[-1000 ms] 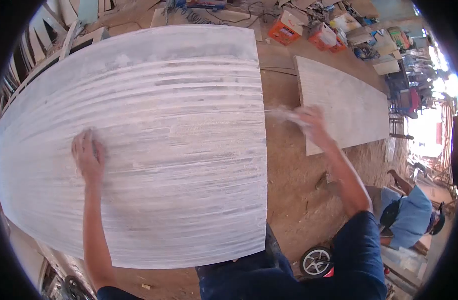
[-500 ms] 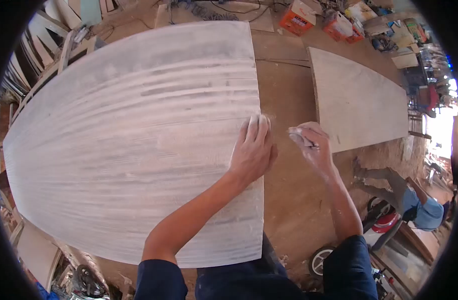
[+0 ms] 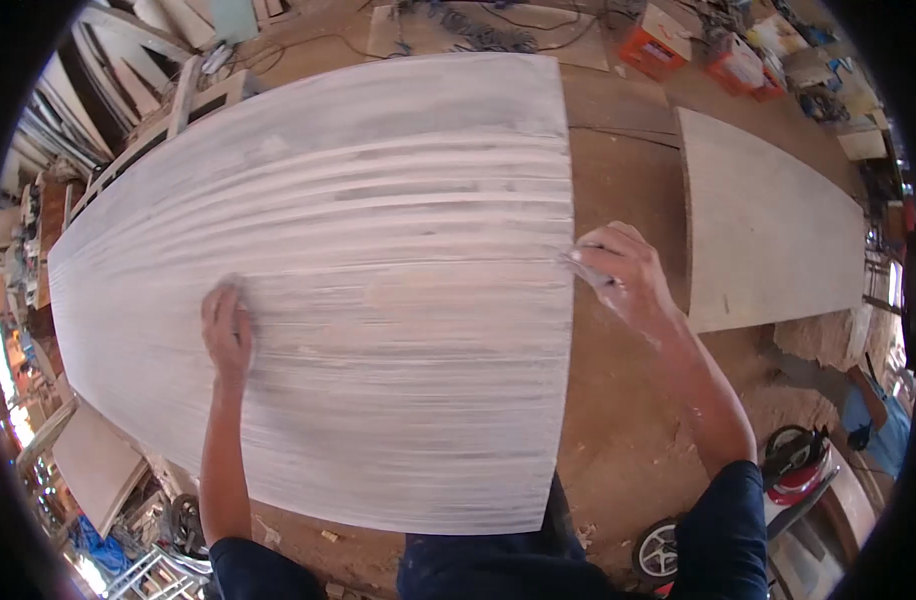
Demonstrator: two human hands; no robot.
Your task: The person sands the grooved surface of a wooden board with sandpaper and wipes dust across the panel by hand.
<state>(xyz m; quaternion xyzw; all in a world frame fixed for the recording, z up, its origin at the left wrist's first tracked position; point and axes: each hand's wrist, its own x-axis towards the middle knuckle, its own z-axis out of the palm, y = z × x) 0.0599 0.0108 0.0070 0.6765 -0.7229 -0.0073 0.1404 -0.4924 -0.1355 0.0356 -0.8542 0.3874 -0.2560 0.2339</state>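
Evidently, the large streaked panel (image 3: 428, 400) is the piece to assess. Location: face up in front of the person (image 3: 488, 570), apparently raised off the brown floor (image 3: 628, 390), with its straight edge on the right and its narrower end to the left.

Left hand (image 3: 226, 330): set over the panel's face, left of the middle, fingers bent and close together. A grey blur (image 3: 238, 284) shows by the fingertips; I cannot tell whether it is a held pad or shadow. Right hand (image 3: 626, 275): at the straight edge, fingers curled in toward the thumb. From here I cannot tell whether they pinch anything.

Handling: rate the panel as stiff, since the straight edge shows no obvious sag, and as awkward for one person, given its breadth. Weight is uncertain (the white coat hides the material beneath). Treat the face as dusty, therefore probably slippery under a flat palm, and the streaked coat as easily marked. The corners are likely the most fragile points.

Hold points: support opposite long edges from below, inboard of the corners. Avoid lifting by the straight edge alone; the narrow end would probably drag. Allow clearance for the second pale board (image 3: 778, 220), lying apart on the right.
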